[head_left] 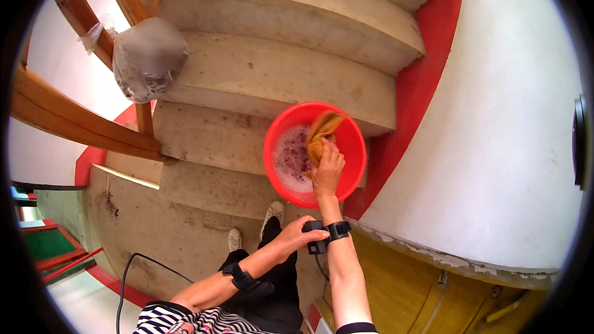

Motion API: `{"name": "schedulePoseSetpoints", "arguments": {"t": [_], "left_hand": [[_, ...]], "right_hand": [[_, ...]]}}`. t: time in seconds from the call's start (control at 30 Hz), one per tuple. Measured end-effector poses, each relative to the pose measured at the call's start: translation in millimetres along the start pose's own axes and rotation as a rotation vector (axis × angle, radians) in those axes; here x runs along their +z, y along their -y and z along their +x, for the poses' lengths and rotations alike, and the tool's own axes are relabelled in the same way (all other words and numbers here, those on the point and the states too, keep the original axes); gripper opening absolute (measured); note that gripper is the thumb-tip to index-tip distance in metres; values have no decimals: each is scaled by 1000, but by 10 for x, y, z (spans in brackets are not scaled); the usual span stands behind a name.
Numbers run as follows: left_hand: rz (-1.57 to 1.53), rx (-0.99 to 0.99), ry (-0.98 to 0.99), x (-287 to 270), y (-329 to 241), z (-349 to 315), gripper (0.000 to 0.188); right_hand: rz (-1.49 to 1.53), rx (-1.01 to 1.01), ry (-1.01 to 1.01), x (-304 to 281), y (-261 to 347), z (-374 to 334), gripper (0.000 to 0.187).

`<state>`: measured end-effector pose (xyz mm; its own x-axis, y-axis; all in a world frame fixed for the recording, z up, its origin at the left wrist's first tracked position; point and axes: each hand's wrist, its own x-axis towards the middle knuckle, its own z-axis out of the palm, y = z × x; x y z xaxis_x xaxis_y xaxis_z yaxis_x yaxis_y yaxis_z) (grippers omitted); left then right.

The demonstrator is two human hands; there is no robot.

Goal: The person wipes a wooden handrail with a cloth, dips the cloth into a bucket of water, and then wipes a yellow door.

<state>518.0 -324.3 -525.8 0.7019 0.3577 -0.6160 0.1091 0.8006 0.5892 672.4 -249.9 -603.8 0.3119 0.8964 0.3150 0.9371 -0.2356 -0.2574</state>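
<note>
Reaching my right hand (327, 170) into the red basin (352, 148) on the concrete stair step (204, 142), I am clenching its grip around the yellow cloth (322, 133) above the foamy water (291, 158). My left hand (296, 235) is closing on the black wrist strap (337, 230) of my right arm.

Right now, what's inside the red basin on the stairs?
The red basin holds foamy water and an orange cloth, gripped by the right hand. The basin's bottom is hidden under foam and cloth.
</note>
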Motion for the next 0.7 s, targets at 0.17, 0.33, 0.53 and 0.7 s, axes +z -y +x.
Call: {"name": "schedulePoseSetpoints", "arguments": {"t": [0.17,0.33,0.53,0.7], "left_hand": [[-103,-59,88,-63,176,106,35],[-24,76,42,18,360,-116,41],[275,148,0,162,52,-370,46],[373,337,-39,139,70,-446,50]], "right_hand": [[468,305,-3,9,-36,-44,56],[1739,1058,-66,-94,-48,-9,42],[2053,1020,-13,-464,-20,130,33],[2102,938,-69,-640,90,193,35]]}}
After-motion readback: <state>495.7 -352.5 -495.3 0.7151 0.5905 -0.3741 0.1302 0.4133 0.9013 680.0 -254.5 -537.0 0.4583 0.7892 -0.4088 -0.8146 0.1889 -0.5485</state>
